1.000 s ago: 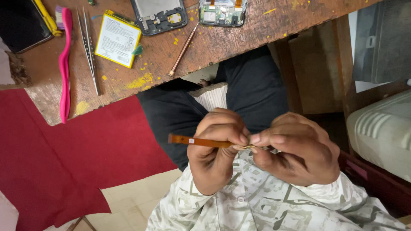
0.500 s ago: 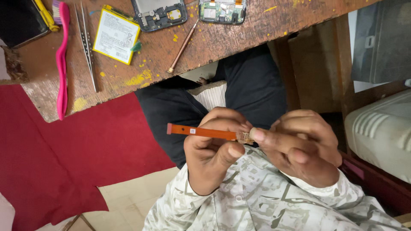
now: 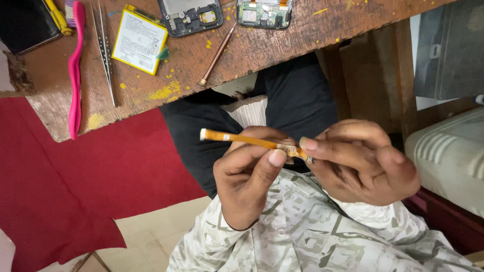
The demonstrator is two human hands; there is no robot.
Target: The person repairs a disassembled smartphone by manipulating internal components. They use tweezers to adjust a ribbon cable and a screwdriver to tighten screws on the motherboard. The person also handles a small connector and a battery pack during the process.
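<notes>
Both hands hold a thin orange flex ribbon cable [image 3: 237, 138] in front of my chest, below the table edge. My left hand [image 3: 249, 179] pinches its middle between thumb and fingers. My right hand [image 3: 360, 161] grips the end with the small gold connector [image 3: 292, 149]. The cable's free end with a pale tip points left. On the worn wooden table [image 3: 262, 50] above lie a yellow-edged flat battery [image 3: 138, 41], an opened phone body [image 3: 191, 15] and a green circuit board [image 3: 264, 12].
Metal tweezers [image 3: 105, 50], a pink plastic pry tool [image 3: 75, 70] and a copper-coloured screwdriver [image 3: 217, 55] lie on the table. A dark case [image 3: 25, 22] sits at the far left. Red cloth [image 3: 75, 191] covers the floor. A pale ribbed appliance [image 3: 448, 156] stands to the right.
The cable's free end has tilted up and to the left. My left thumb has slid toward the connector end, and my right fingers have shifted their pinch on it.
</notes>
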